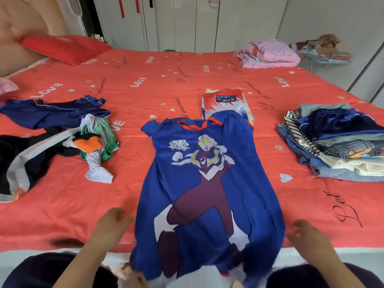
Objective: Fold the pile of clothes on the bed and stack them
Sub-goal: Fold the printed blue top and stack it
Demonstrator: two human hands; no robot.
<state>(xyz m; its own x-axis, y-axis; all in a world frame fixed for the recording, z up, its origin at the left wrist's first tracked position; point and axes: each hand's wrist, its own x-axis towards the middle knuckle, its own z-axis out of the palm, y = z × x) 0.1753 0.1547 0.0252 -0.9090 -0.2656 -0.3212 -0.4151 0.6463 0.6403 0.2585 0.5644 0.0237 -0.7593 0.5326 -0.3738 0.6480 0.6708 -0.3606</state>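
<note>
Shirt (207, 183) lies flat, print up, on bed (145, 84) for folding; left hand (113, 223) and right hand (307, 235) flank it, fingers loose, gripping nothing.

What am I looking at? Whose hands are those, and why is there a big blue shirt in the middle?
The camera sits on a person's head, looking down at a red bed. The left hand and right hand are open beside a blue shirt with a hero picture, spread flat for folding; neither grips it. On the left lies an unfolded pile. On the right is a folded stack. Behind the shirt lies another folded piece.
</note>
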